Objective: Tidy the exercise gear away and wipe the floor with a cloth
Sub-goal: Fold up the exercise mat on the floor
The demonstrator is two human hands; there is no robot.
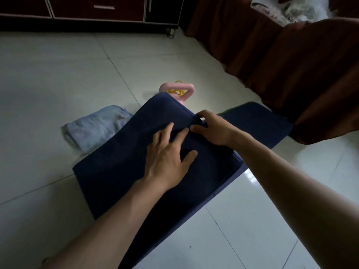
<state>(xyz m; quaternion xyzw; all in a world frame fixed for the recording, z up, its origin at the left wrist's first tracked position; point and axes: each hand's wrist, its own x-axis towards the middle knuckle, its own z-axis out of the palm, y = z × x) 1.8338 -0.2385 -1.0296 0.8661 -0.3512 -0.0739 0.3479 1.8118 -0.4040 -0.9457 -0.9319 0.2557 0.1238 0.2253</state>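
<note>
A dark blue exercise mat [120, 167] lies on the white tiled floor, its far end curled back over itself into a fold. My left hand [169, 154] rests flat on the folded part, fingers spread. My right hand [210, 128] pinches the mat's folded edge just beside the left hand. Beyond the fold, a pink kettlebell [175, 88] stands on the floor with a yellow band [175, 91] looped behind its handle. A pale blue folded cloth [97, 127] lies left of the mat, partly tucked under its edge.
A sofa draped in dark brown fabric [291, 55] fills the right side and touches the mat's far corner. A dark cabinet with drawers [93, 12] runs along the back wall. Bare floor tiles [48, 74] stretch to the left.
</note>
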